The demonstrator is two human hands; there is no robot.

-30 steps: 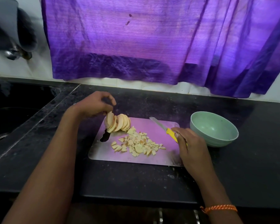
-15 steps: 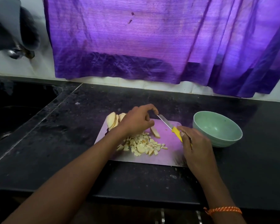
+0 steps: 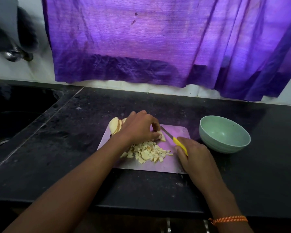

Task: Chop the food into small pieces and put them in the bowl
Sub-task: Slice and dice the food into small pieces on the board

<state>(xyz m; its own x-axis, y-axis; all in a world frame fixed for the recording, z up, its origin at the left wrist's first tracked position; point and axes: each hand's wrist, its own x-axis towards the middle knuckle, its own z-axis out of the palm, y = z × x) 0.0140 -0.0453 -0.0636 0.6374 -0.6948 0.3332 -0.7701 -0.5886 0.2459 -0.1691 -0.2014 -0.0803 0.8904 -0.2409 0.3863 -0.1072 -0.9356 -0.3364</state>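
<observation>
Chopped pieces (image 3: 148, 153) are piled mid-board; bowl (image 3: 224, 133) is empty; slice (image 3: 162, 137) is pinched by left hand (image 3: 139, 127), knife (image 3: 174, 140) gripped by right hand (image 3: 194, 153); slices (image 3: 114, 126) are left uncut.

We have one view only, from a camera worn on the head, so nothing is shared with a second view. We look forward and steeply down over a dark counter (image 3: 60, 148), close enough that both forearms run in from the bottom edge. The cutting board (image 3: 178, 163) sits just below the middle of the picture, with the left hand (image 3: 139, 128) and right hand (image 3: 194, 153) over it. The wide lens bends the counter's far edge, and a purple curtain (image 3: 141, 44) on the wall ahead fills the upper half. A sink (image 3: 12, 121) lies at the left edge.
</observation>
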